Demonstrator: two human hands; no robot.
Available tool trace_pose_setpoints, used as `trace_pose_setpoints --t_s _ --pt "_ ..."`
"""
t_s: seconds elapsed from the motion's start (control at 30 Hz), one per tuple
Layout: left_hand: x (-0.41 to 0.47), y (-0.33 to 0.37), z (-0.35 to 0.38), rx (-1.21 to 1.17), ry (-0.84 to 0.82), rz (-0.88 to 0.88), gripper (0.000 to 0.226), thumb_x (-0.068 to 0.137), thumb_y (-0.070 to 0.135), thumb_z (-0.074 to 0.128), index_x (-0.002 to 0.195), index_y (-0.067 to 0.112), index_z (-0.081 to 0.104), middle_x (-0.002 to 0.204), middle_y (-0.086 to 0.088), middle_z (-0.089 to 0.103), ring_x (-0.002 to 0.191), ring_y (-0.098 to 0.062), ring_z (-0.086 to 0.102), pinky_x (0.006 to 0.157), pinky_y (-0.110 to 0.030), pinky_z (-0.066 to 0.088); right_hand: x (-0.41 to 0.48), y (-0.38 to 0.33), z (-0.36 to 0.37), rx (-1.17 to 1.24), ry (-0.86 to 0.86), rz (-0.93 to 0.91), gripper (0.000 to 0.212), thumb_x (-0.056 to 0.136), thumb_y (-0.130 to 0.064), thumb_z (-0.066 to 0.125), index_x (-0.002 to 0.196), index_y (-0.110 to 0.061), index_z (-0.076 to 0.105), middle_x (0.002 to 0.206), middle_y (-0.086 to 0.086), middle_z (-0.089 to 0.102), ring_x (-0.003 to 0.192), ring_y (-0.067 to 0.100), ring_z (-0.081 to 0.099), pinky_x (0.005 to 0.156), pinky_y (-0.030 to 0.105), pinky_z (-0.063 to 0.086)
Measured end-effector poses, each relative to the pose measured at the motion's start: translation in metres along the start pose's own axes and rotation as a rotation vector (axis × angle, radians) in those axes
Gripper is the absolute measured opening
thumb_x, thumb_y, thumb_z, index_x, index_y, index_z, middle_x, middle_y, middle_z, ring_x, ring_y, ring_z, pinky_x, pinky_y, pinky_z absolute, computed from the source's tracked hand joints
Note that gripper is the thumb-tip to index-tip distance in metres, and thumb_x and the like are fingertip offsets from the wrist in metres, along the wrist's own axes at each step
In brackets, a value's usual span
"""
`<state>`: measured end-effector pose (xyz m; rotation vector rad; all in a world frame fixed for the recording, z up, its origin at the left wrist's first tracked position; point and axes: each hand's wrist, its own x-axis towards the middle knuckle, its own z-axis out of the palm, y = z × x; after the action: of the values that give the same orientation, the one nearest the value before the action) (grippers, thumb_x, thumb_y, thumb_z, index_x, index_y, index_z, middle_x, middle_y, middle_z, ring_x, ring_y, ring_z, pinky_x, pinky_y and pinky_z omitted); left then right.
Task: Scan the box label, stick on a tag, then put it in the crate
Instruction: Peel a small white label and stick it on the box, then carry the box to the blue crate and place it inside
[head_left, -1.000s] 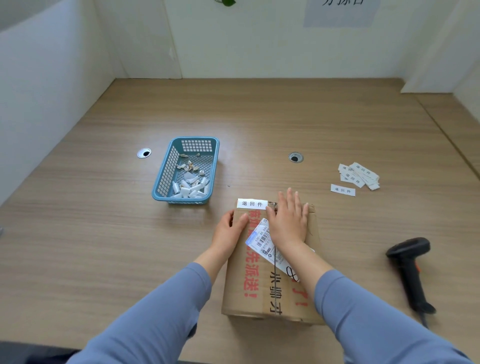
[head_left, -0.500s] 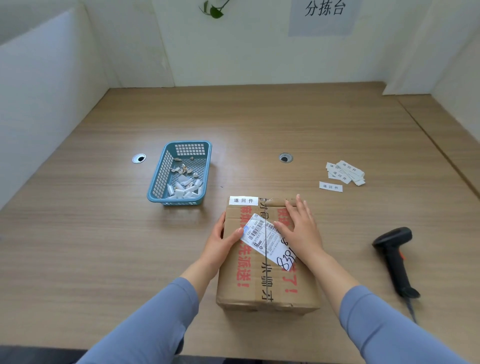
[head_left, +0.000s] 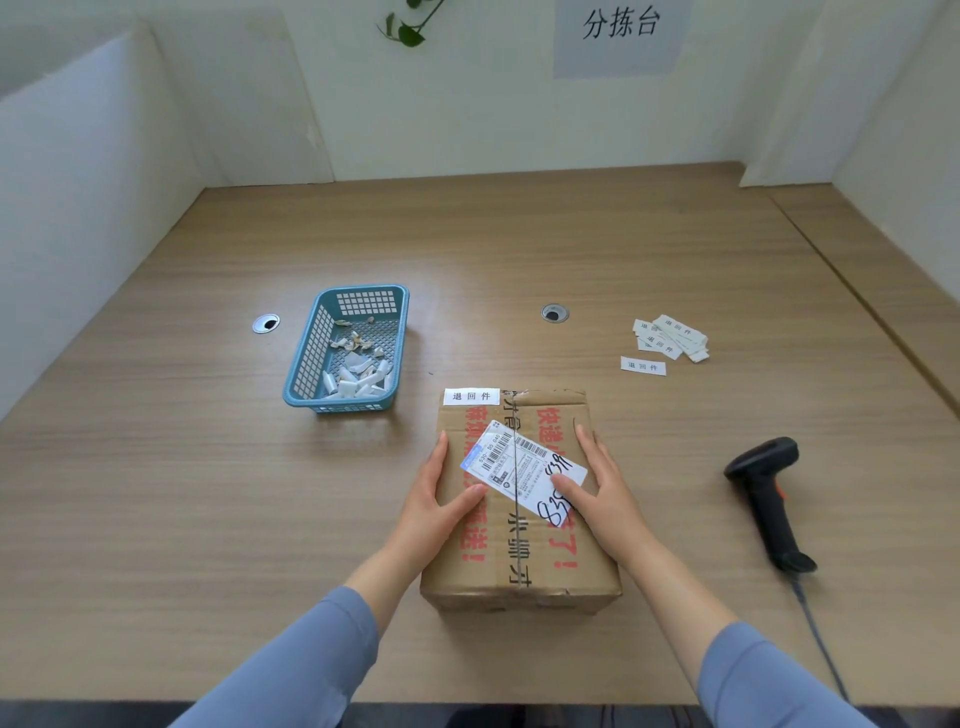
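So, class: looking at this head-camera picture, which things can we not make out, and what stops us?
- Crate: none in the head view, only a small blue basket of scraps.
- Shipping label print: too small; right hand thumb covers its corner.
- Box red lettering: partly hidden by both hands, left hand included.
- Scanner cable: cut off by the bottom edge.
- Box sides under the palms: hidden.

Views: a single head camera only, so nothing is shared.
Position: above the table's (head_left: 519, 249) near edge.
Facing: forward and down, toward the back wall.
Nearness: forearms close; wide-angle bends edges.
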<state>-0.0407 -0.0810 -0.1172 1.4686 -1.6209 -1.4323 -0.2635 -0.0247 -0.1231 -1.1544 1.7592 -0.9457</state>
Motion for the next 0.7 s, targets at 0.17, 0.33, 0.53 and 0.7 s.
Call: trace_pose_setpoints --t_s 0.17,0.33,0.53,0.7 --pt "-0.010 -0.004 -0.001 0.028 -0.003 -0.006 0.081 0.082 0.031 0.070 0.147 0.037 0.022 0.152 0.009 0.031 0.136 -0.006 0.034 0.115 -0.034 0.029 -0.017 0.006 0.002 0.072 0.005 0.002 0.073 0.089 -0.027 0.065 0.149 -0.037 0.025 0.159 -0.009 0.019 0.147 0.003 0.013 0.120 0.030 0.013" --pt "-0.020 -0.007 -0.001 0.031 -0.005 -0.009 0.078 0.085 0.029 0.067 0.148 0.033 0.023 0.152 0.008 0.031 0.136 -0.006 0.033 0.113 -0.026 0.027 -0.029 0.010 0.003 0.126 0.005 0.001 0.069 0.090 -0.026 0.064 0.146 -0.040 0.026 0.156 -0.013 0.025 0.145 0.002 0.018 0.122 0.034 0.016" --pt "-0.028 -0.009 0.001 -0.020 -0.010 -0.018 0.075 0.088 0.020 0.064 0.148 0.032 0.023 0.153 0.009 0.030 0.132 -0.002 0.035 0.106 -0.017 0.030 -0.035 0.010 0.003 0.145 -0.008 0.011 0.068 0.091 -0.028 0.061 0.147 -0.039 0.023 0.153 -0.017 0.026 0.144 0.002 0.020 0.121 0.033 0.017" --pt "-0.031 -0.014 0.000 -0.049 -0.025 -0.037 0.075 0.088 0.018 0.064 0.148 0.034 0.022 0.153 0.009 0.030 0.131 -0.003 0.037 0.084 0.008 0.033 -0.038 0.009 0.004 0.164 -0.034 0.026 0.069 0.093 -0.022 0.060 0.148 -0.037 0.021 0.149 -0.021 0.025 0.142 0.001 0.021 0.118 0.026 0.017"
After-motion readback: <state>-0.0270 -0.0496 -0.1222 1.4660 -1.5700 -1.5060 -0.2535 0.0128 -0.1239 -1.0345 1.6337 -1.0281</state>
